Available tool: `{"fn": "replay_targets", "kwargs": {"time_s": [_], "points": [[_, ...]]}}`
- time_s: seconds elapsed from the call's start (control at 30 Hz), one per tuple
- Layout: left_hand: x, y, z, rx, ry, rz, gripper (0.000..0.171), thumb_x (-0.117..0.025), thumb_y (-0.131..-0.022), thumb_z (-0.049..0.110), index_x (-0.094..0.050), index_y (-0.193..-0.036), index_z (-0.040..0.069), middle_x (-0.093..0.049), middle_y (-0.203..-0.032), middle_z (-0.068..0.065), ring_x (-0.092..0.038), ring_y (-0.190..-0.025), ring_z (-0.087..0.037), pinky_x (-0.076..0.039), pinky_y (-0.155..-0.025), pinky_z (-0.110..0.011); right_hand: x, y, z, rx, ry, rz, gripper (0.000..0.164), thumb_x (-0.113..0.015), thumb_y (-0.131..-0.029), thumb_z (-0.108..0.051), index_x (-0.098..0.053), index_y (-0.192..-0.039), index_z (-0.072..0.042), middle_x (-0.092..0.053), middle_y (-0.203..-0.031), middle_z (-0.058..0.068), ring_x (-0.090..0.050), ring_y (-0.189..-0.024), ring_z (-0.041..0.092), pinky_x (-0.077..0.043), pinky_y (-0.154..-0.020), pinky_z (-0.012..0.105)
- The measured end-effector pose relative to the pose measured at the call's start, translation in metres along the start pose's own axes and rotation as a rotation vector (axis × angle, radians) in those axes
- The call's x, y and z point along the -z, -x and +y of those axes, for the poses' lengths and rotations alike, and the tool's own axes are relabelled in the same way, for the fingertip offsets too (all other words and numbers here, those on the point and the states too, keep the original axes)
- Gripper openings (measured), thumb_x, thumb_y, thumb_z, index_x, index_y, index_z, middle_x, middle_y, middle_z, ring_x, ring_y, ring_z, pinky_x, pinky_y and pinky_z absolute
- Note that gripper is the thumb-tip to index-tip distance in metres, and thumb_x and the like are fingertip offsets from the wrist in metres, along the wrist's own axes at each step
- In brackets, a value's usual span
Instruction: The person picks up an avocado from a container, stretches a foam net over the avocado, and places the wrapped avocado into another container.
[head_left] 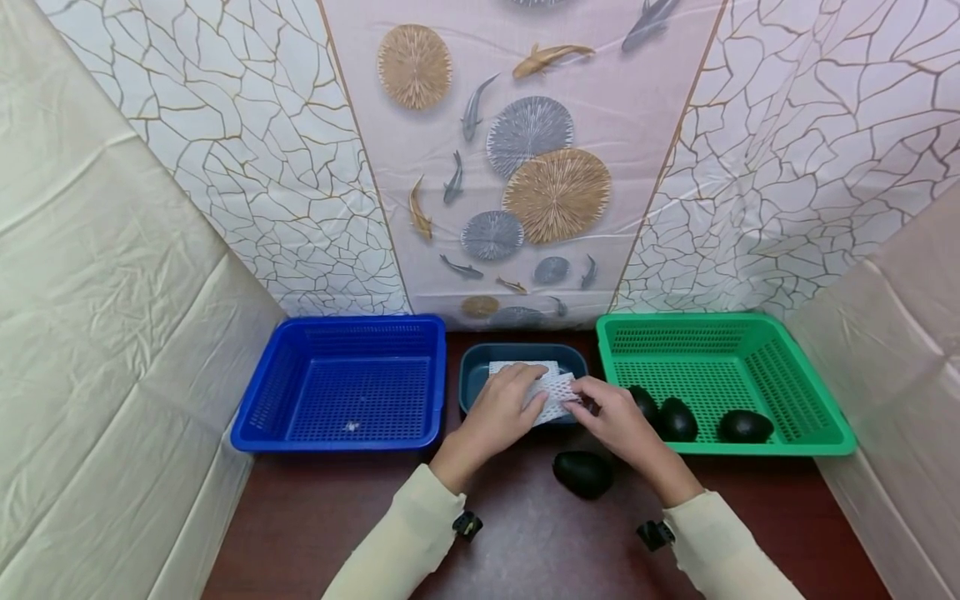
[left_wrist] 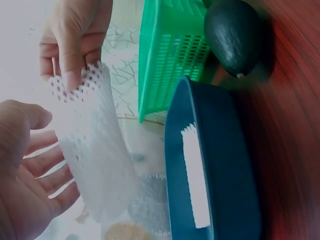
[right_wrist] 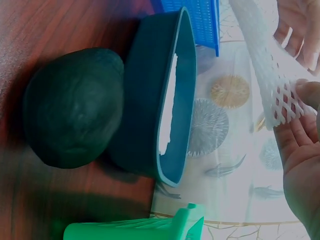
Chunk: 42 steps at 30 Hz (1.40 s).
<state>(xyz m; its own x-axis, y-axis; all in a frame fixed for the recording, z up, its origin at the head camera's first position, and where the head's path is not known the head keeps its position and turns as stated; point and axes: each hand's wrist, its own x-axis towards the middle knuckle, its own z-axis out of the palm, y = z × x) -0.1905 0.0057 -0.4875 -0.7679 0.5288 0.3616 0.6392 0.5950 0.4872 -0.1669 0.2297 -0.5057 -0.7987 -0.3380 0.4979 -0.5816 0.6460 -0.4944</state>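
Observation:
A white foam net sleeve (head_left: 556, 395) is held up over a small dark teal tub (left_wrist: 225, 150). My right hand (head_left: 611, 412) pinches its mesh end between thumb and fingers, as the left wrist view shows. On the sleeve's other side is my left hand (head_left: 504, 408), thumb spread from the loosely bent fingers, which lie against the net. More white foam netting (left_wrist: 195, 175) lies inside the tub. On the table in front of the tub rests a dark avocado (head_left: 582, 474), untouched by either hand.
To the right stands a green basket (head_left: 813, 392) with several dark avocados (head_left: 746, 426) along its near side. A blue basket (head_left: 337, 446) at the left holds a small pale scrap (head_left: 352, 426). Patterned cloth (head_left: 555, 275) hangs right behind the containers.

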Motion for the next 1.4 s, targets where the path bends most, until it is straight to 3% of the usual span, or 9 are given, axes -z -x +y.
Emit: {"fn": "replay_targets", "kwargs": {"time_s": [0.2, 0.4, 0.63, 0.87, 1.07, 1.2, 1.4], "points": [[0.000, -0.001, 0.006, -0.022, 0.020, 0.010, 0.029, -0.061, -0.105, 0.020, -0.067, -0.130, 0.007, -0.070, -0.124, -0.008, -0.067, -0.115, -0.020, -0.054, -0.102, -0.037, 0.002, -0.002, -0.006, 0.044, -0.026, 0.011, 0.022, -0.082, -0.086, -0.003, -0.069, -0.099, -0.013, -0.066, -0.091, -0.004, -0.057, -0.075, 0.003, -0.052, -0.062, 0.023], [-0.002, -0.001, 0.008, -0.052, 0.047, 0.095, 0.018, -0.059, -0.105, 0.014, -0.070, -0.118, 0.008, -0.071, -0.113, -0.006, -0.068, -0.105, -0.017, -0.057, -0.093, -0.033, 0.005, -0.001, -0.008, 0.029, -0.081, 0.004, 0.027, -0.082, -0.085, -0.002, -0.069, -0.106, -0.011, -0.069, -0.095, -0.001, -0.058, -0.076, 0.005, -0.054, -0.064, 0.026], [-0.001, -0.001, 0.006, -0.042, 0.070, 0.209, 0.012, -0.061, -0.104, 0.012, -0.069, -0.112, 0.009, -0.070, -0.105, -0.005, -0.068, -0.096, -0.017, -0.058, -0.085, -0.033, 0.008, 0.002, -0.007, -0.134, -0.090, -0.123, 0.035, -0.083, -0.087, -0.011, -0.068, -0.118, -0.010, -0.074, -0.103, 0.003, -0.070, -0.087, 0.013, -0.060, -0.073, 0.035], [0.003, -0.001, 0.000, -0.006, 0.072, 0.281, 0.010, -0.063, -0.102, 0.009, -0.071, -0.109, 0.007, -0.070, -0.105, -0.007, -0.070, -0.096, -0.021, -0.058, -0.086, -0.035, 0.007, 0.005, 0.000, -0.153, -0.025, -0.221, 0.024, -0.082, -0.088, -0.014, -0.071, -0.109, -0.012, -0.075, -0.099, 0.000, -0.069, -0.084, 0.011, -0.060, -0.073, 0.034], [0.005, 0.000, -0.008, -0.013, 0.084, 0.310, 0.009, -0.065, -0.100, 0.005, -0.071, -0.107, 0.005, -0.070, -0.102, -0.008, -0.068, -0.094, -0.020, -0.058, -0.081, -0.032, 0.008, 0.010, 0.002, -0.136, -0.045, -0.324, 0.025, -0.079, -0.090, -0.012, -0.070, -0.114, -0.013, -0.074, -0.104, -0.001, -0.070, -0.088, 0.010, -0.060, -0.076, 0.032], [0.003, 0.002, -0.012, -0.002, 0.094, 0.296, 0.011, -0.065, -0.100, 0.005, -0.071, -0.108, 0.004, -0.070, -0.102, -0.009, -0.068, -0.092, -0.019, -0.058, -0.078, -0.031, 0.006, 0.012, 0.004, -0.111, -0.069, -0.287, 0.025, -0.079, -0.090, -0.008, -0.070, -0.113, -0.013, -0.074, -0.103, -0.001, -0.071, -0.087, 0.011, -0.060, -0.074, 0.032], [-0.004, 0.004, -0.011, 0.069, 0.099, 0.197, 0.021, -0.064, -0.102, 0.010, -0.067, -0.123, 0.007, -0.070, -0.109, -0.007, -0.066, -0.095, -0.017, -0.058, -0.081, -0.032, 0.006, 0.009, -0.001, -0.061, -0.077, -0.152, 0.022, -0.082, -0.086, -0.006, -0.072, -0.104, -0.013, -0.074, -0.095, -0.004, -0.068, -0.082, 0.006, -0.060, -0.070, 0.031]]}}
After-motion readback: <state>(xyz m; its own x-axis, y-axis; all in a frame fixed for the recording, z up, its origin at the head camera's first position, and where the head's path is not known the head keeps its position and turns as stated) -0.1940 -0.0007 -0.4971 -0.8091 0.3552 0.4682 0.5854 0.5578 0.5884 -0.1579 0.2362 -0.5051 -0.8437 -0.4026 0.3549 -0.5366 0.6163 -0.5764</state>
